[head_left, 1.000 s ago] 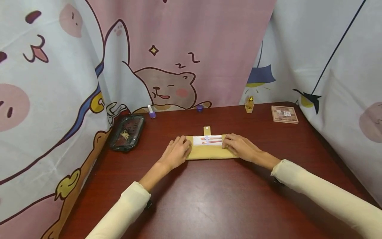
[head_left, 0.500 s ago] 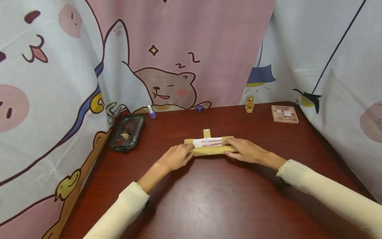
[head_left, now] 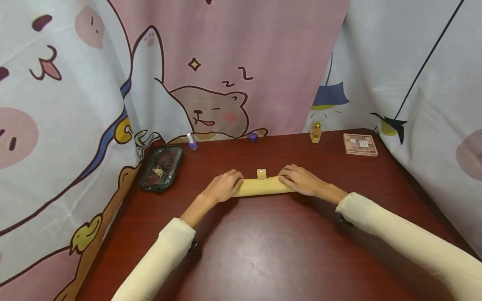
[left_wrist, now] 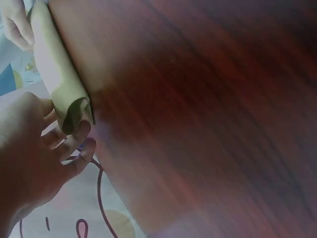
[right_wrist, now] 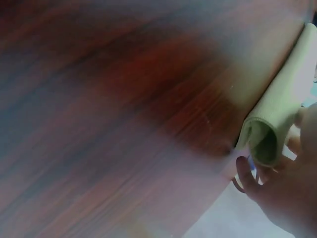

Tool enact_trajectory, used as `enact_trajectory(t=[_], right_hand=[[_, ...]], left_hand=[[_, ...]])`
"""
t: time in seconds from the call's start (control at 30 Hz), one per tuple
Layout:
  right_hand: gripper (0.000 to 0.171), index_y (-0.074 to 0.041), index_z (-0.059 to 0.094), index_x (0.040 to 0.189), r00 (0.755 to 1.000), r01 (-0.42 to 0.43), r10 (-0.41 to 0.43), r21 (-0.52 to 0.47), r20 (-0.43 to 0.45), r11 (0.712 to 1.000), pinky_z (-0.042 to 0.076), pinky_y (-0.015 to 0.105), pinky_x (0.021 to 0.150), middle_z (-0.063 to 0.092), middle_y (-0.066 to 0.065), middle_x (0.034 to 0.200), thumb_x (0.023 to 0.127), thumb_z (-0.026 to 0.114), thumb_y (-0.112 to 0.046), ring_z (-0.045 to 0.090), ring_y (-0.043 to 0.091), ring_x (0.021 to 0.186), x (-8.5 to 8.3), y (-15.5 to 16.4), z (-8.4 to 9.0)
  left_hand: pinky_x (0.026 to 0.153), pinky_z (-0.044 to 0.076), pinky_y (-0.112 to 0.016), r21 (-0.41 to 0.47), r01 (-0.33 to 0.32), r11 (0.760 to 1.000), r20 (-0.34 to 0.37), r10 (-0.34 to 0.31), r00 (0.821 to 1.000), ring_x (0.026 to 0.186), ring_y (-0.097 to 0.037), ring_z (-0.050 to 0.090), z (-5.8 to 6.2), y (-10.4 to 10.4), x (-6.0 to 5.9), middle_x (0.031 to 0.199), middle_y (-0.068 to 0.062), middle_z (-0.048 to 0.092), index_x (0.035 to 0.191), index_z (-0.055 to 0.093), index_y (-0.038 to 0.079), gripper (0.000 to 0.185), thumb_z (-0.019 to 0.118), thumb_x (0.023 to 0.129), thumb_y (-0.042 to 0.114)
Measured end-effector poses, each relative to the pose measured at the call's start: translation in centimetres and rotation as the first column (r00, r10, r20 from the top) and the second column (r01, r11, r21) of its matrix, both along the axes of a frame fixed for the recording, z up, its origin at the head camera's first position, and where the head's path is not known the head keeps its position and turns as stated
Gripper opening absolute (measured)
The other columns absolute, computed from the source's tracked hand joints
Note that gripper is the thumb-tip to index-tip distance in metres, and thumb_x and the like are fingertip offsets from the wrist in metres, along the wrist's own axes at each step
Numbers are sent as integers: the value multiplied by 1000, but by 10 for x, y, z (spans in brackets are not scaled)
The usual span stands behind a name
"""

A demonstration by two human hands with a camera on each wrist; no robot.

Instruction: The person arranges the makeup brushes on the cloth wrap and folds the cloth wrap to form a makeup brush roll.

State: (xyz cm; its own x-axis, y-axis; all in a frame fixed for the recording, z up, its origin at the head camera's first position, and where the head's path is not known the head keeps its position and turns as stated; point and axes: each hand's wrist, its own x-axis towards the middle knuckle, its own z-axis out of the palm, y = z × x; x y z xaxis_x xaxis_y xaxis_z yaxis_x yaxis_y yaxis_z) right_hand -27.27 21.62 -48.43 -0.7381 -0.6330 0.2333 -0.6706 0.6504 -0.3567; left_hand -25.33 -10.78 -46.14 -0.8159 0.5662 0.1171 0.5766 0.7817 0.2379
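A yellow roll-up pouch (head_left: 260,187) lies rolled into a tube on the dark red table, a short snap tab (head_left: 261,174) sticking out from its far side. My left hand (head_left: 225,185) holds the left end. In the left wrist view the thumb and fingers of that left hand (left_wrist: 34,148) curve about the roll's hollow end. The other end is gripped by my right hand (head_left: 299,179), its fingers over the top. The right wrist view shows the right hand (right_wrist: 287,173) bent around the open end of the tube (right_wrist: 262,141). The pouch's inside is hidden.
A black-rimmed tray (head_left: 161,169) with a small item in it stands at the left. Along the back are a purple-and-white bottle (head_left: 192,142), a small purple jar (head_left: 252,136), a gold perfume bottle (head_left: 316,132) and a palette (head_left: 360,144). Printed curtains (head_left: 293,62) border the table.
Both hands have rolled the pouch away from me, from a half-folded state into a tube. The white inner panel and two thin sticks in it are now covered.
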Motion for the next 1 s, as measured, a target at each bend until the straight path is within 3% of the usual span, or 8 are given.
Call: enact_trajectory(t=[0.27, 0.43, 0.53, 0.7, 1.0], right_hand=[[28, -4, 70, 129, 993, -54, 64, -105, 102, 993, 53, 48, 95, 70, 9, 123, 104, 57, -4, 65, 26, 115, -2, -24, 4], [29, -5, 72, 127, 988, -32, 52, -138, 146, 990, 54, 44, 94, 72, 6, 120, 105, 64, -23, 67, 21, 112, -1, -39, 4], [31, -6, 75, 121, 987, 5, 18, -148, 157, 989, 56, 43, 90, 73, 4, 113, 101, 71, -29, 68, 19, 106, 1, -43, 3], [21, -6, 79, 109, 991, 22, 4, -203, 130, 979, 58, 41, 83, 74, 3, 100, 95, 79, -22, 70, 20, 95, 0, -46, 2], [13, -10, 83, 100, 991, 53, -23, -224, 132, 973, 58, 39, 81, 79, 2, 100, 91, 82, -20, 72, 18, 95, -5, -49, 5]], left_hand=[[83, 56, -42, -82, -37, 996, 25, 39, 999, 102, -22, 64, -1, 0, -10, 111, -2, 65, 121, 72, 16, 27, 52, 110, 31], [87, 56, -42, -43, -53, 998, 54, 55, 997, 103, -19, 65, 12, 7, -20, 111, 0, 67, 117, 72, 16, 20, 60, 107, 29], [89, 55, -42, -34, -30, 999, 68, 32, 997, 104, -18, 66, 16, 17, -28, 112, 0, 68, 117, 73, 16, 20, 62, 106, 29], [91, 55, -43, -30, -22, 999, 122, 25, 992, 109, -17, 66, 12, 35, -39, 117, -1, 68, 124, 72, 16, 25, 63, 106, 30], [92, 53, -47, 7, -47, 999, 194, 45, 980, 108, -22, 63, 3, 51, -51, 121, -6, 62, 136, 70, 16, 35, 66, 104, 30]])
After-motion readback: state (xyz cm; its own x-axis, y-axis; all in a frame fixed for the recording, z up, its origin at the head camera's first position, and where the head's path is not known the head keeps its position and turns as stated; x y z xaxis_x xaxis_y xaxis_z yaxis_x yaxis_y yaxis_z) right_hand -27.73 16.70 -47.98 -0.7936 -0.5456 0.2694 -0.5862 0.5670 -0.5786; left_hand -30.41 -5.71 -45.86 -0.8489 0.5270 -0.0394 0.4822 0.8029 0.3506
